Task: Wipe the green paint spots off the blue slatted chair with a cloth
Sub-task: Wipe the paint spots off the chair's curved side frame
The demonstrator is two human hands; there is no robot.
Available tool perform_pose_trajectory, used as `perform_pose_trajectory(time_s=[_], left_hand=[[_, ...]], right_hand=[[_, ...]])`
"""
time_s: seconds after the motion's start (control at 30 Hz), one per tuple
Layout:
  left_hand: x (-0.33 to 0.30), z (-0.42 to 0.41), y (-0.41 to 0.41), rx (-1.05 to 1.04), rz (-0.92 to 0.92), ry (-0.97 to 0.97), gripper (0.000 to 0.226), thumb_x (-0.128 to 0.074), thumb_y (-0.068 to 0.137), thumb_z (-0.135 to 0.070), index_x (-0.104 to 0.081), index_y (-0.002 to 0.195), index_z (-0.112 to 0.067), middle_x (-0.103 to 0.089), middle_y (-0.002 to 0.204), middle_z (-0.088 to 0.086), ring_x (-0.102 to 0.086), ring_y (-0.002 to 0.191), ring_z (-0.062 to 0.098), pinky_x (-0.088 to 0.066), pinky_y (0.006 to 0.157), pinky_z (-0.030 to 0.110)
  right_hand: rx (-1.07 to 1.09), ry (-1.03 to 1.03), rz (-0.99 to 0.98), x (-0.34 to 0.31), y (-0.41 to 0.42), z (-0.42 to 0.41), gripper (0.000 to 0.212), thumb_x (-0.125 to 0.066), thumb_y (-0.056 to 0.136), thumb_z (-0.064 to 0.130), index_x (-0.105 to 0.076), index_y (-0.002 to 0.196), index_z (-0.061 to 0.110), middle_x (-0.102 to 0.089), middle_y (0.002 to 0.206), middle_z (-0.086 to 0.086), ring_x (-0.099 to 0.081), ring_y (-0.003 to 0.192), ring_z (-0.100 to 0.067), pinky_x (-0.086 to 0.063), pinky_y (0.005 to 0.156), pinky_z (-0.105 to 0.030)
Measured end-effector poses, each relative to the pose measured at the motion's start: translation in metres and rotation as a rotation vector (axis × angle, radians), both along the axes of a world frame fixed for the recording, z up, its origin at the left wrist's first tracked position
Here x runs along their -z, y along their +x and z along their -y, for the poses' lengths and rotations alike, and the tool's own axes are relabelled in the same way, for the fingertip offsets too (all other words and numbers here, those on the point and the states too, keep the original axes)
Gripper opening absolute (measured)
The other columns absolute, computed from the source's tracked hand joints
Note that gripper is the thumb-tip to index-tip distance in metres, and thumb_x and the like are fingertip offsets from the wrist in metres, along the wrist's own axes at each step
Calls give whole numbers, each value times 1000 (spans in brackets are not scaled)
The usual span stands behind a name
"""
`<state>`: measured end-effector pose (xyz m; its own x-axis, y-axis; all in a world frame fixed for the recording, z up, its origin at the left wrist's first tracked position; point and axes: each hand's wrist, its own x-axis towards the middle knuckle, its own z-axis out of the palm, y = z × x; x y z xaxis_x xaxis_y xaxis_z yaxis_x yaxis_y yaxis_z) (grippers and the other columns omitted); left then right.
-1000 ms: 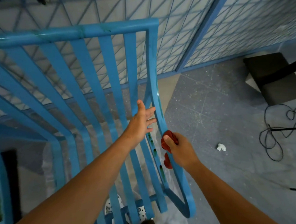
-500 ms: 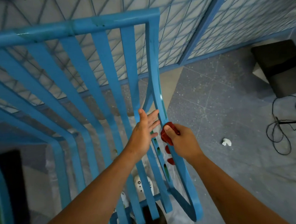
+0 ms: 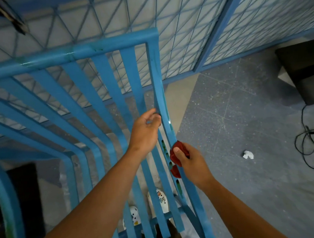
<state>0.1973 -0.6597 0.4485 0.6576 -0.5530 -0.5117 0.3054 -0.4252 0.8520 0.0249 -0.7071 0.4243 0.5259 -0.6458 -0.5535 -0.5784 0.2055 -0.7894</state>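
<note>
cloth (image 3: 179, 153) against blue chair (image 3: 162, 107)

Both bare forearms reach from the near edge toward the middle of the scene. The left hand (image 3: 144, 132) is raised with its back to the camera, wrist straight, fingers loosely curled at the far end. The right hand (image 3: 191, 162), lower and to the right, has its grip closed, thumb on top pressing a crumpled red cloth (image 3: 177, 154).
</note>
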Motion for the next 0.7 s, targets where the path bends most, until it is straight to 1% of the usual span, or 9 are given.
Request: perform_pose_trajectory(time_s=[0.1,0.17,0.27,0.33,0.37,0.43,0.5,0.6,0.7], left_hand=[[-6,10,7,8,58,-4,32,-58,102,-22,-62,134,-22,-67,111,-19,-66,94,-6,-54,100,32],[-6,14,11,-8,83,5,27,-59,101,-24,-66,128,-23,-67,103,-20,-66,95,-2,-55,98,32],[-5,17,17,-22,108,22,28,-60,101,-27,-67,127,-22,-71,98,-9,-70,96,10,-56,84,21],[-6,19,21,-22,128,32,26,-59,102,-27,-68,125,-20,-74,97,-2,-70,89,7,-52,71,10],[-6,20,23,-25,145,30,24,-59,102,-25,-69,123,-19,-74,95,-4,-70,84,3,-53,71,9],[-3,22,25,-37,188,17,23,-61,101,-23,-72,120,-17,-74,91,-10,-70,80,-2,-58,83,19],[-3,23,26,-25,247,31,22,-63,99,-24,-74,117,-16,-76,93,-10,-72,86,2,-59,90,29],[-5,22,28,-4,351,55,16,-67,97,-23,-78,106,-17,-77,92,-9,-72,87,5,-59,87,31],[-5,22,31,2,427,77,10,-70,94,-23,-79,96,-19,-77,87,-8,-73,83,10,-60,82,33]], right_hand=[[-28,65,-90,5,-29,-10,18,-56,102,36,-65,111,24,-72,93,-2,-71,82,-11,-59,69,-24],[-3,121,-94,6,-42,-15,17,-57,101,36,-65,110,24,-72,91,-10,-73,74,-17,-62,63,-31],[20,101,-70,6,-41,-14,12,-60,101,34,-66,107,25,-72,87,-7,-73,71,-18,-62,62,-38],[49,89,-24,6,-31,-11,7,-61,101,27,-67,105,26,-72,85,-6,-69,66,-12,-61,59,-33],[67,85,3,6,-23,-10,8,-61,101,25,-67,104,27,-73,84,-6,-68,66,-14,-60,59,-33],[82,52,53,6,-7,-5,9,-61,101,26,-69,101,30,-72,80,-5,-66,64,-17,-57,55,-33],[85,10,98,8,14,4,9,-60,101,26,-69,100,26,-70,76,-2,-64,61,-10,-51,54,-25],[76,-70,160,8,47,21,14,-59,102,24,-69,102,14,-68,79,1,-63,64,-3,-50,59,-18],[-7,-191,163,13,61,34,17,-59,100,34,-70,108,24,-70,90,4,-68,79,-4,-55,70,-21]])
